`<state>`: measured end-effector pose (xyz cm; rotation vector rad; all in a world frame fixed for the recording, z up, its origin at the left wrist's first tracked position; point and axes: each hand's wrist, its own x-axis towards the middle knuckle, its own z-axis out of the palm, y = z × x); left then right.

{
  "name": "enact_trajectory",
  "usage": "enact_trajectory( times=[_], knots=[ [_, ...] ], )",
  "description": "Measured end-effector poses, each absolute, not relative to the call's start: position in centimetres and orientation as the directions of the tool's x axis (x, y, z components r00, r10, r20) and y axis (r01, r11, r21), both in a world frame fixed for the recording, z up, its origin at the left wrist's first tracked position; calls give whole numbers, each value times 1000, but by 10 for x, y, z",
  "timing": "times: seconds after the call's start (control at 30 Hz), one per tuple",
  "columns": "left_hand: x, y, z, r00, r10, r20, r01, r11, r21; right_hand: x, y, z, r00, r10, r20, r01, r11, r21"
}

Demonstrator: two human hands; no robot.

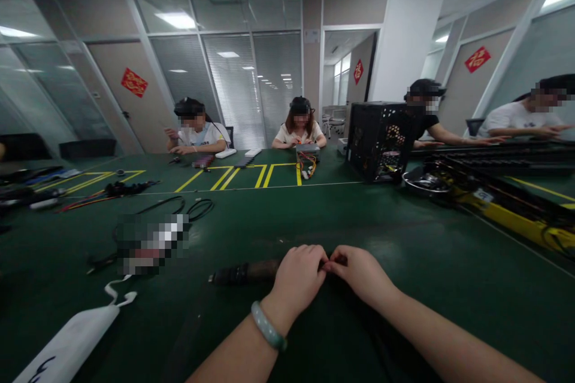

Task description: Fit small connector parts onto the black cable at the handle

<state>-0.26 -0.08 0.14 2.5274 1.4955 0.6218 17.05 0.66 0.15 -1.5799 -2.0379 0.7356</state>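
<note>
A dark electric screwdriver (261,271) lies on the green tabletop with its bit pointing left. My left hand (298,278), with a pale green bangle on the wrist, is closed over the rear end of the tool and hides that part. From the other side, my right hand (362,272) meets it with thumb and forefinger pinched together. The fingertips of both hands touch just beyond the tool's rear end. Whatever sits between the right fingertips is too small and dark to make out.
To the left lie a blurred-out item with a black cable (201,209) and a white strip (76,335). A black computer case (380,140) stands at the back right, beside yellow-and-black equipment (507,215). Several people sit around the table. Wires (85,200) lie farther left.
</note>
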Motion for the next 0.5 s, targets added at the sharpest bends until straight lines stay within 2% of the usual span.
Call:
enact_trajectory(
  times=[0.1,0.17,0.3,0.5],
  knots=[
    [-3,-2,3,431,864,262,803,-499,325,168,8,3,-244,969,34,773,216,-597],
    [-2,-4,5,426,861,278,797,-503,335,168,8,5,-243,965,95,812,256,-524],
    [-1,-7,11,443,795,415,760,-578,296,166,10,8,-305,924,230,833,376,-405],
    [-3,-10,22,495,736,463,736,-638,227,166,12,12,-336,928,162,841,372,-392]
  ],
)
